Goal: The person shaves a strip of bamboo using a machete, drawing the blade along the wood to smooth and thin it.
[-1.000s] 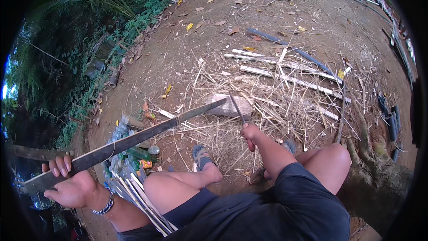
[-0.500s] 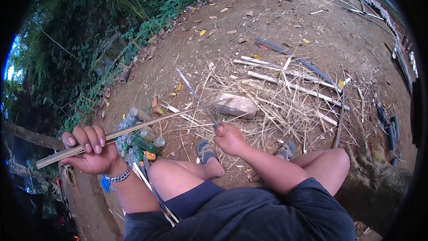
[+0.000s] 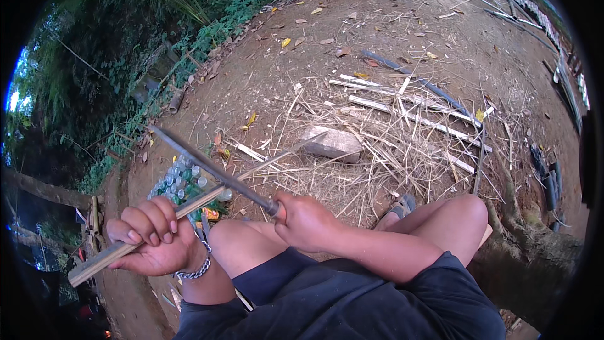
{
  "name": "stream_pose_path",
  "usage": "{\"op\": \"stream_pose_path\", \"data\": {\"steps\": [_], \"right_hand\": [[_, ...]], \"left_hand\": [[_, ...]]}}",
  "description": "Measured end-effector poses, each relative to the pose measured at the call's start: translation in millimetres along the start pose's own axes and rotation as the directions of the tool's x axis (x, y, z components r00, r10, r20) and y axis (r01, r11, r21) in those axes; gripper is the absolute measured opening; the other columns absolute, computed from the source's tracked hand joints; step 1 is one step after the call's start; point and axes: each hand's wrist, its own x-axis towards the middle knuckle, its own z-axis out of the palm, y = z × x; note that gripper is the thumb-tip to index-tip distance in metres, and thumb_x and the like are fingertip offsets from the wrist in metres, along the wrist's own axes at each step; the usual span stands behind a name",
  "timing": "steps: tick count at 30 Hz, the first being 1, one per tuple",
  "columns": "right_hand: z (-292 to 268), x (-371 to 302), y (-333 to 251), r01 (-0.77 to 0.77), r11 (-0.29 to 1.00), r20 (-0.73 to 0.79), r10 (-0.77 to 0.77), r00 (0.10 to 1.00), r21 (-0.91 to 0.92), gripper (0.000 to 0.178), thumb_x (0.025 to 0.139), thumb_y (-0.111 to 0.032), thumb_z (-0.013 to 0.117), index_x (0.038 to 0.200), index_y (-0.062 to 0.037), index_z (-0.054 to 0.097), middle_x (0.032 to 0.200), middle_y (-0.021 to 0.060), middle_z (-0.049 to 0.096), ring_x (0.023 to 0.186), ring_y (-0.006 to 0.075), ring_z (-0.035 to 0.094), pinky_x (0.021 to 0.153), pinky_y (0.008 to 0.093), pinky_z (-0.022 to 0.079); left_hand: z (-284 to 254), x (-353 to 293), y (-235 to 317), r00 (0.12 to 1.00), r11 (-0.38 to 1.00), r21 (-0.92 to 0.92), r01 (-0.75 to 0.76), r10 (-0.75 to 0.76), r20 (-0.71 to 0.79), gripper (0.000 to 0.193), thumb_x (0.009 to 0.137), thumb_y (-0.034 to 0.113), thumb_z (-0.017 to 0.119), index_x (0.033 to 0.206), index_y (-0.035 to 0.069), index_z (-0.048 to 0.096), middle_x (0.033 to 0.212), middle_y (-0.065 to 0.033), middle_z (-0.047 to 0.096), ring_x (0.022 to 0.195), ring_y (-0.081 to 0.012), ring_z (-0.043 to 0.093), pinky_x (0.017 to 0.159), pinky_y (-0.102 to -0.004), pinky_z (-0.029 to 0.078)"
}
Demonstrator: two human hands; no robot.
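Note:
My left hand point(image 3: 154, 236) grips a long split bamboo strip point(image 3: 251, 173) near its near end; the strip slants up to the right, its tip reaching toward a flat grey stone point(image 3: 332, 142) on the ground. My right hand point(image 3: 306, 220) holds the handle of a long dark blade point(image 3: 211, 167) that runs up to the left and crosses over the strip. A metal chain bracelet point(image 3: 195, 271) is on my left wrist. I sit with bare knees raised, wearing dark shorts.
Bamboo slats point(image 3: 402, 110) and dry shavings point(image 3: 377, 164) lie on the dirt ahead. A cluster of bottles point(image 3: 185, 179) sits at my left. A sandal point(image 3: 396, 208) shows by my right knee. Green plants point(image 3: 126, 75) border the left; a tree root point(image 3: 535, 245) lies at right.
My right hand has come back from the ground near the stone and now holds the blade across the strip. My left hand moved right and lower with the strip.

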Motion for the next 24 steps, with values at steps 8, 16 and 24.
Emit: {"op": "stream_pose_path", "data": {"steps": [8,16,24], "right_hand": [[-7,10,68,-0.258,0.966,-0.007,0.258,0.966,-0.023,0.027,0.079,-0.014,0.061,0.102,0.0000,0.056,0.079,0.0243,0.065,0.080,0.0425,0.064,0.074,0.0507,0.051],[2,17,103,-0.282,0.959,-0.007,0.282,0.959,0.009,0.027,0.078,-0.012,0.061,0.102,0.0004,0.057,0.083,0.0246,0.065,0.079,0.0409,0.065,0.074,0.0494,0.051],[3,28,65,-0.084,0.996,0.107,0.083,0.991,0.007,0.027,0.083,-0.015,0.059,0.107,-0.0027,0.059,0.089,0.0241,0.065,0.086,0.0378,0.065,0.079,0.0466,0.052]], "left_hand": [[10,-1,-1,1.000,1.000,-0.012,-0.011,0.011,0.023,0.050,0.097,0.057,0.041,0.080,0.010,0.041,0.057,0.0009,0.036,0.040,-0.0072,0.031,0.040,-0.0223,0.030],[4,4,-3,0.999,0.999,-0.001,0.038,-0.038,-0.007,0.050,0.096,0.057,0.041,0.079,0.010,0.040,0.058,0.0001,0.038,0.042,-0.0081,0.033,0.041,-0.0229,0.030],[3,5,-4,0.999,0.999,-0.013,0.053,-0.053,0.014,0.049,0.095,0.058,0.044,0.078,0.011,0.040,0.058,0.0019,0.036,0.042,-0.0077,0.033,0.041,-0.0226,0.029]]}}
